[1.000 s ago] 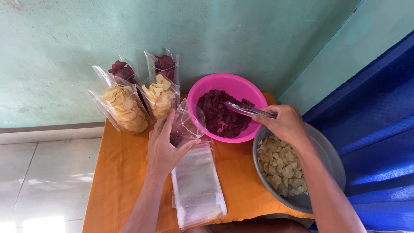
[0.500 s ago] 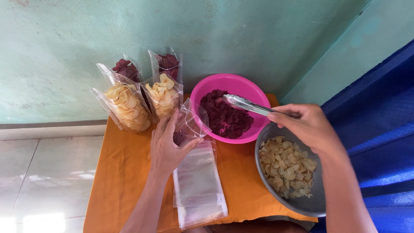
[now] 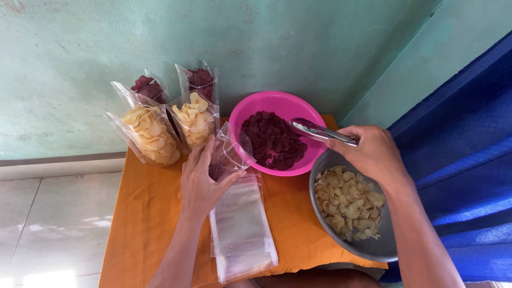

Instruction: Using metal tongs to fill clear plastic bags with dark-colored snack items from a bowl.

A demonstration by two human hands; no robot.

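Tongs [image 3: 320,131] of metal sit in the right hand [image 3: 373,154], fingers clamped round the handles, tips reaching over the pink bowl [image 3: 250,109] just above the dark red chips [image 3: 272,140] inside it. The tips look nearly shut; whether they grip a chip cannot be told. Left of the bowl, touching its rim, a clear bag [image 3: 230,154] stands tilted with a few dark chips at its bottom, and the left hand [image 3: 201,181] has its fingers clamped on the bag's side. In front of the bowl a stack of flat clear bags [image 3: 241,229] lies on the orange table [image 3: 144,224], partly under the left hand. Right of that stack, in front of the bowl, a grey basin [image 3: 381,248] holds pale chips [image 3: 349,202]. Left of the bowl, by the green wall [image 3: 80,48], four filled bags [image 3: 154,133] stand, two with pale chips in front and two with dark ones behind.
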